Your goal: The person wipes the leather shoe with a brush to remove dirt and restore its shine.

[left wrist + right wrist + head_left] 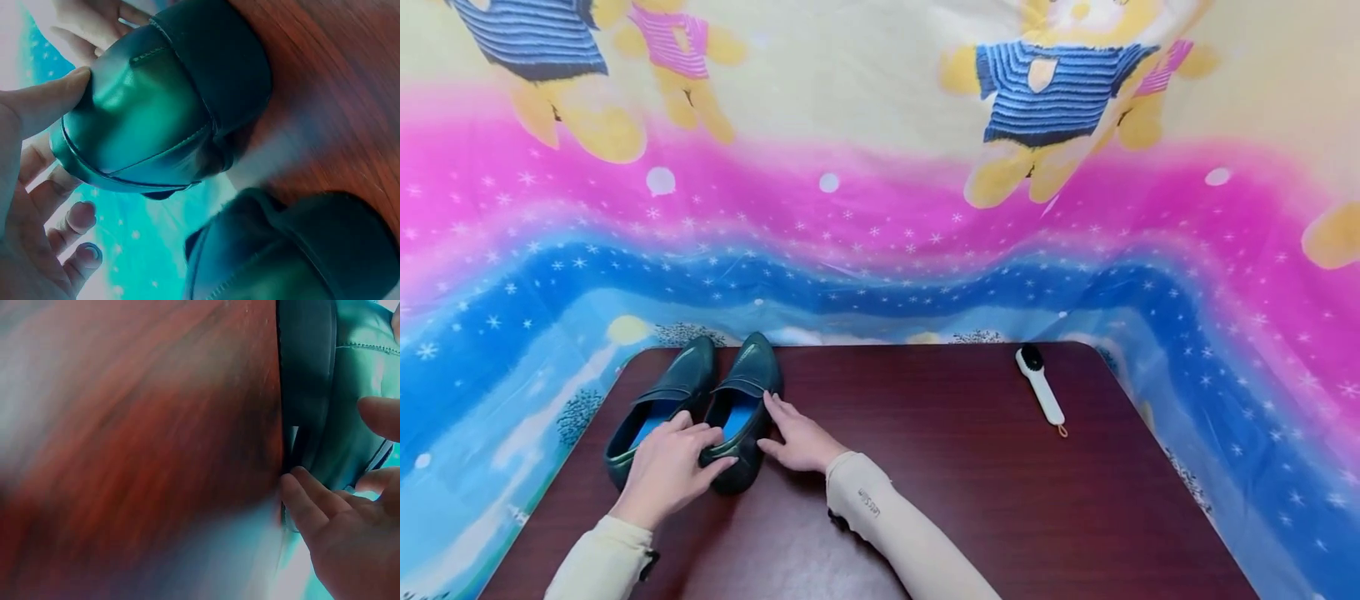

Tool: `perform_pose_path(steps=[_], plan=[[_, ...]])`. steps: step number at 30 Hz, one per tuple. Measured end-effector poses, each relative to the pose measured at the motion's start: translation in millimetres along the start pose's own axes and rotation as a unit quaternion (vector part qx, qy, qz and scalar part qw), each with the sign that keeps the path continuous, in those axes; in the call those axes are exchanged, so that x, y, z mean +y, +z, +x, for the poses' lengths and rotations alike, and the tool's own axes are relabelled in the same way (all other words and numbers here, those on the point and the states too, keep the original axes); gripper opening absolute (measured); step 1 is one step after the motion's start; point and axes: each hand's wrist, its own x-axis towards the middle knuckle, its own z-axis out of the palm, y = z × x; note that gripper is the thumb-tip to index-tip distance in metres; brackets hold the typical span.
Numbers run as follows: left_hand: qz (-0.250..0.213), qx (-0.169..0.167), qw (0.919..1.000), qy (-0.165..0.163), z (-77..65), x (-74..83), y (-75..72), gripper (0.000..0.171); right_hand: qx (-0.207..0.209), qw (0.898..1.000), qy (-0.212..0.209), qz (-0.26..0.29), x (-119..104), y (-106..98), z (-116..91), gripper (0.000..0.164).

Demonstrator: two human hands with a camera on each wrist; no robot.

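Two dark green leather loafers with blue insoles stand side by side at the table's far left, toes pointing away. My left hand pinches the back of the right-hand loafer, thumb outside the heel and fingers over the collar. In the left wrist view that loafer's heel shows close up. Along the same loafer's outer right side, my right hand rests with its fingers extended; the right wrist view has the fingertips low beside the sole. The left-hand loafer is partly hidden behind my left hand.
A white-handled brush with black bristles and an orange loop lies at the back right of the dark red wooden table. Behind and around the table hangs a printed cloth with bears and snowflakes.
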Motion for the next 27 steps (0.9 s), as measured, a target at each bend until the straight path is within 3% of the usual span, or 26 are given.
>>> perform_pose_path(steps=[5, 10, 17, 23, 27], plan=[[0.004, 0.006, 1.0, -0.003, -3.5, -11.8, -3.7, 0.031, -0.017, 1.0, -0.002, -0.004, -7.0, 1.4, 7.1, 0.08], [-0.013, -0.008, 0.9996, -0.022, -8.1, -21.0, -5.4, 0.029, -0.042, 0.999, -0.001, -0.022, -14.4, -0.1, 16.6, 0.081], [-0.029, 0.002, 0.9987, -0.041, -21.3, -33.6, -13.8, 0.029, -0.076, 0.996, 0.005, -0.05, -30.3, 1.1, 28.5, 0.082], [-0.031, 0.003, 0.9987, -0.04, -21.6, -35.4, -13.0, 0.029, -0.077, 0.996, 0.01, -0.053, -32.0, 2.0, 30.0, 0.083], [-0.052, 0.006, 0.9968, -0.061, -19.1, -32.8, -10.9, 0.028, -0.069, 0.996, 0.008, -0.058, -25.7, -0.7, 26.2, 0.08]])
